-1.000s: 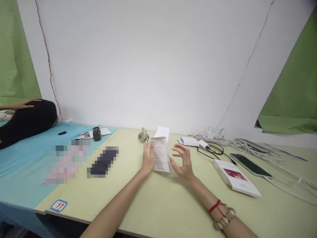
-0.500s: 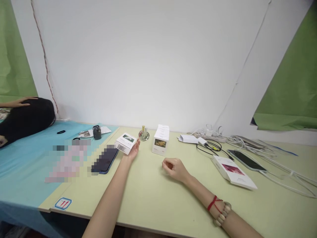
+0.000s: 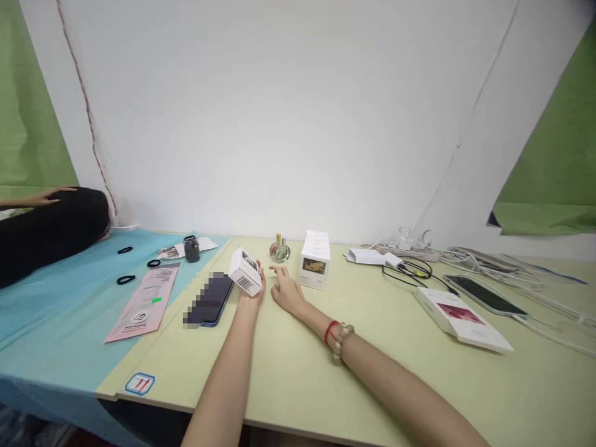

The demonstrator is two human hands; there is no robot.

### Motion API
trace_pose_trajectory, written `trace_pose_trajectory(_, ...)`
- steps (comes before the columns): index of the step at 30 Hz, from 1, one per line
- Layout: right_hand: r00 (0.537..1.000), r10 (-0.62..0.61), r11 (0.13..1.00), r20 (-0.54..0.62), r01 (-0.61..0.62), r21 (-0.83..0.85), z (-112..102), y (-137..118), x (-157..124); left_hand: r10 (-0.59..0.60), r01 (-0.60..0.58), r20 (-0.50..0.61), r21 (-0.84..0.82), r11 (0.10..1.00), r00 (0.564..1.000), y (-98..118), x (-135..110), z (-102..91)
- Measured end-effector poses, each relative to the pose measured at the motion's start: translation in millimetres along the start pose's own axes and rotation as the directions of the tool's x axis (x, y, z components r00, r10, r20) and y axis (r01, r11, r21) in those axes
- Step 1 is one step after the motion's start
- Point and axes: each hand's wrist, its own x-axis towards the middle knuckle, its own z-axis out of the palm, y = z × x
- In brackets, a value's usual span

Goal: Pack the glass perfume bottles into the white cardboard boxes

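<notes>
In my left hand [image 3: 256, 288] is a small white box [image 3: 245, 273] with a barcode and a picture on its sides, held tilted above the table. My right hand [image 3: 287, 292], wearing a red cord and a beaded bracelet at the wrist, hovers just right of it with thumb and forefinger apart and nothing between them. Behind the hands stand small glass perfume bottles [image 3: 280, 250], one with a gold cap. A row of similar white boxes [image 3: 314, 267] reaches back toward the wall; the front one carries a yellow flower picture.
Left of my hands lies a dark phone [image 3: 214, 301], then a pink packet [image 3: 144, 304], black hair ties [image 3: 125, 280] and a dark jar [image 3: 191, 249]. To the right are a flattened white carton [image 3: 463, 316], a charging phone [image 3: 487, 295] and cables. Another person's hand [image 3: 44, 197] is at far left.
My right hand has moved left toward the box, and its fingers have spread from a curled shape. The box in my left hand has turned and tilted. The view has shifted slightly.
</notes>
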Motion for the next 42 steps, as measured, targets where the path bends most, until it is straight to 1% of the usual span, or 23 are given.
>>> trace_pose_trajectory(2,0.989,0.058,0.997,-0.137,-0.052,0.050,16,0,22,0.000,0.001,0.006,-0.008,1.000,1.000,-1,0,-0.9)
trace_pose_trajectory(4,0.956,0.073,0.995,-0.285,-0.050,0.089,27,3,40,-0.013,0.013,0.007,-0.007,1.000,1.000,-4,1,-1.7)
trace_pose_trajectory(6,0.926,0.071,0.995,-0.370,-0.041,0.089,35,6,54,-0.023,0.023,0.005,0.000,1.000,1.000,-8,2,-2.3)
trace_pose_trajectory(8,0.913,0.109,0.993,-0.392,-0.082,0.087,40,11,64,-0.035,0.035,0.004,0.012,0.999,0.999,-11,4,-2.9)
trace_pose_trajectory(10,0.898,0.195,0.980,-0.393,-0.169,0.101,46,17,71,-0.047,0.047,0.005,0.032,0.998,0.999,-13,6,-3.6)
trace_pose_trajectory(13,0.854,0.327,0.945,-0.405,-0.295,0.143,52,27,81,-0.060,0.059,0.012,0.073,0.996,0.998,-16,10,-4.7)
trace_pose_trajectory(15,0.824,0.382,0.924,-0.418,-0.332,0.188,54,33,87,-0.061,0.059,0.016,0.096,0.994,0.998,-17,13,-5.2)
trace_pose_trajectory(17,0.817,0.395,0.918,-0.420,-0.331,0.220,55,38,91,-0.065,0.063,0.021,0.101,0.993,0.998,-19,14,-5.5)
trace_pose_trajectory(19,0.820,0.391,0.920,-0.417,-0.331,0.212,54,39,93,-0.073,0.070,0.022,0.099,0.993,0.997,-20,16,-5.7)
trace_pose_trajectory(22,0.818,0.397,0.917,-0.417,-0.366,0.155,51,36,90,-0.072,0.069,0.022,0.104,0.992,0.997,-18,18,-6.1)
trace_pose_trajectory(24,0.830,0.394,0.918,-0.395,-0.374,0.128,50,31,85,-0.063,0.060,0.026,0.112,0.992,0.998,-15,19,-6.5)
trace_pose_trajectory(27,0.870,0.351,0.936,-0.345,-0.327,0.129,48,24,77,-0.053,0.049,0.032,0.116,0.992,0.998,-8,20,-6.3)
trace_pose_trajectory(31,0.909,0.279,0.953,-0.309,-0.224,0.202,38,12,63,-0.051,0.046,0.040,0.117,0.992,0.998,2,17,-2.3)
trace_pose_trajectory(35,0.975,0.104,0.950,-0.198,-0.039,0.310,14,4,33,-0.076,0.066,0.058,0.157,0.985,0.995,12,9,6.9)
trace_pose_trajectory(37,0.987,0.043,0.945,-0.155,0.010,0.327,-3,5,13,-0.078,0.067,0.056,0.184,0.981,0.995,16,6,13.9)
trace_pose_trajectory(38,0.990,0.028,0.948,-0.138,0.018,0.317,-12,7,2,-0.062,0.052,0.038,0.214,0.975,0.997,17,4,18.0)
trace_pose_trajectory(40,0.996,0.011,0.960,-0.085,0.013,0.281,-29,12,-19,0.034,-0.015,-0.051,0.337,0.941,0.998,16,3,26.5)
trace_pose_trajectory(42,0.999,0.013,0.969,-0.035,-0.003,0.249,-46,17,-37,0.164,-0.078,-0.141,0.480,0.874,0.976,12,1,34.1)
